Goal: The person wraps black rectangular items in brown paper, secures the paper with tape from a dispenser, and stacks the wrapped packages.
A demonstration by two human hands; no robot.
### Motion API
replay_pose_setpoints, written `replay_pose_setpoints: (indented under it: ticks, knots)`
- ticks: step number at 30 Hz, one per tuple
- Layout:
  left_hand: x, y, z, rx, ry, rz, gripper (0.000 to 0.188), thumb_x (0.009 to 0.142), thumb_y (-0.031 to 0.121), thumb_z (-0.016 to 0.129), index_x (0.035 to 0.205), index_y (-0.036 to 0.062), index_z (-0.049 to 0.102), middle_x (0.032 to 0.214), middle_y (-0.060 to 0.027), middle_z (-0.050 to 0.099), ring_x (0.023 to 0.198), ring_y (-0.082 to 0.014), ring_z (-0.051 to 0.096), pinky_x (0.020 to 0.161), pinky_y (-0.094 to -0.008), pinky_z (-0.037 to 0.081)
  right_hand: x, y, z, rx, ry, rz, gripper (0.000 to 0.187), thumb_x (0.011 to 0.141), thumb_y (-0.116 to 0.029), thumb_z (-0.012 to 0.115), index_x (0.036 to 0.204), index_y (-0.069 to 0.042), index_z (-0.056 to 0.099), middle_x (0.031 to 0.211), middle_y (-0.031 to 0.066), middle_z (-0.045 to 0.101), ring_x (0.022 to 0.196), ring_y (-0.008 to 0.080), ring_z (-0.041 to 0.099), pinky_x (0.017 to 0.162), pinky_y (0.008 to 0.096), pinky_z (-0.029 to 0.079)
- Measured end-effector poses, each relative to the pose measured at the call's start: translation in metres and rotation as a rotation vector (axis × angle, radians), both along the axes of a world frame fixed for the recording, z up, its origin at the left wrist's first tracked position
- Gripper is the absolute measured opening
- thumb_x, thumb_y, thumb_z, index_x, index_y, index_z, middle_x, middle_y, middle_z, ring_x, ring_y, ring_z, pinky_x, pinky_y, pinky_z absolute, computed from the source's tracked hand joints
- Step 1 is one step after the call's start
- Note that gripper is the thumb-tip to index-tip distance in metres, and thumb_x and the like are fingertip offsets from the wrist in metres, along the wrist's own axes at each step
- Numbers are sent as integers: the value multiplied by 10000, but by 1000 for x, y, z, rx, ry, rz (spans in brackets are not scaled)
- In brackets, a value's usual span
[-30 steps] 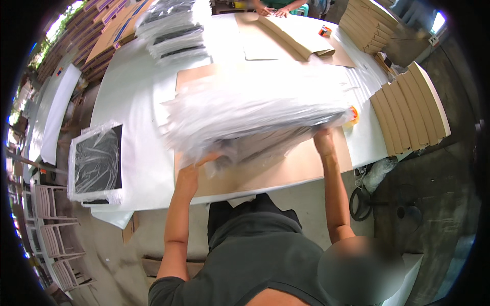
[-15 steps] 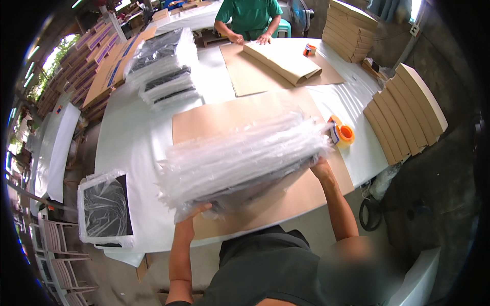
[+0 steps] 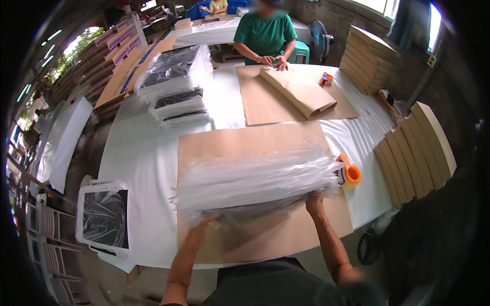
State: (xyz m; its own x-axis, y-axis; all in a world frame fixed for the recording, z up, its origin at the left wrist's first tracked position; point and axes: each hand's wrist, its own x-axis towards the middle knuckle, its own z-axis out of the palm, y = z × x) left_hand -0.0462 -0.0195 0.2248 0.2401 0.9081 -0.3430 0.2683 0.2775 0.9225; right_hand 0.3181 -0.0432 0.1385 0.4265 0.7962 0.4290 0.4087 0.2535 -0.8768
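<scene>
A thick bundle of flat panels in clear plastic wrap lies across a large sheet of brown paper. Its near side is dark, and motion blurs it; whether it rests fully on the paper I cannot tell. My left hand grips the bundle's near left corner, fingers partly hidden under the plastic. At the near right corner, my right hand is closed on the same bundle. Just beyond its right end sits an orange tape dispenser.
One wrapped panel lies at the table's left edge; more wrapped panels are stacked at the far left. Across the table, a person in green handles folded brown paper near another tape roll. Flat cartons stand at the right.
The bundle has levelled out from a slant, its right end dropping, and sits more squarely over the paper. Both my hands moved with it. The co-worker's hands have come together.
</scene>
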Motion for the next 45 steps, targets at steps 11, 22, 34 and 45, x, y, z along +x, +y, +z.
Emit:
replay_pose_setpoints:
  ticks: [11,22,34,45]
  knots:
    - [-12,4,-16,234,554,-324,364,905,25,391,1198,90,597,1208,-145,598,1144,-284,550,1009,-360,397,67,28,62,-138,138,249,798,812,-648,488,1199,49,461,1066,129,555,972,235,531,833,355,448]
    - [-10,8,-15,48,792,-455,365,911,74,388,1217,124,580,1224,-148,577,1121,-315,548,974,-393,412,45,40,49,-159,96,203,723,812,-576,518,1171,51,483,1050,136,567,961,244,541,830,361,450]
    - [-18,10,-28,276,690,-383,325,862,44,441,1150,73,588,1116,-185,589,1044,-348,559,892,-414,433,32,71,51,-149,92,247,641,812,-498,550,1140,52,507,1032,145,579,949,255,552,827,366,452]
    - [-23,5,-41,365,642,-374,292,817,17,489,1089,27,595,1017,-220,600,973,-378,570,816,-435,452,34,91,53,-137,125,279,567,812,-426,580,1111,53,529,1016,152,591,937,265,562,824,371,455]
